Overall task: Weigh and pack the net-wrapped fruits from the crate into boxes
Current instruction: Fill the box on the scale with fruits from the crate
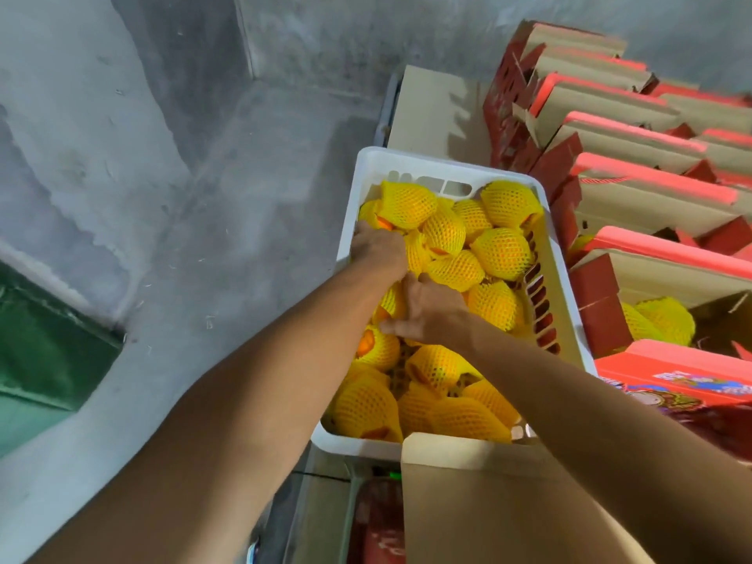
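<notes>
Reaching into the white crate (407, 160) at centre frame, both hands are digging among the yellow net-wrapped fruits (502, 254). The left hand (376, 250) is curling round one near the crate's left wall; the right hand (431, 309) is spreading over another. Red boxes (635, 189) are standing at right.

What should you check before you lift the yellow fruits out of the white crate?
1. Left hand on netted fruit: ok, down among them at the crate's left side.
2. Right hand has a fruit: cannot tell, fingers hidden.
3. White crate has fruit left: ok, plenty.
4. Open box with room: ok, few fruits inside.
5. Scale ready: cannot tell, mostly hidden.
</notes>
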Motion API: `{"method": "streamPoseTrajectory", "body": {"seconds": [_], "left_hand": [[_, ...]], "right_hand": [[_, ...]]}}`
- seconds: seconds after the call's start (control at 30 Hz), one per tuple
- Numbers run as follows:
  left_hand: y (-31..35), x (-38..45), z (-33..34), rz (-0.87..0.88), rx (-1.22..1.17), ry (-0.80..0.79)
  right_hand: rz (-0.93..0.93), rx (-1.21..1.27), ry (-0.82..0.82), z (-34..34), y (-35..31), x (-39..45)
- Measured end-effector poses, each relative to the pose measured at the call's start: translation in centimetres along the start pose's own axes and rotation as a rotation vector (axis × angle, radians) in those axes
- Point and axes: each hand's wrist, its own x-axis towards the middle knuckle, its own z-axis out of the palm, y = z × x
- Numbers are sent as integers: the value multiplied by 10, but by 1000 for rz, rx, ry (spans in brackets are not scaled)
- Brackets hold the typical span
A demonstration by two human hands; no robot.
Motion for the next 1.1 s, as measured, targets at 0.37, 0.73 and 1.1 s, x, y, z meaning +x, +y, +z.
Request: {"method": "streamPoseTrajectory", "body": {"seconds": [0.37,0.73,1.1], "left_hand": [[6,-42,-12,18,-203,106],[4,-227,-57,7,-1185,138],[69,-445,-51,-41,-1521,130]], "right_hand": [[127,207,83,-36,45,-61],[79,1131,360,-100,41,-240],[-119,1978,337,-74,39,-454]]}}
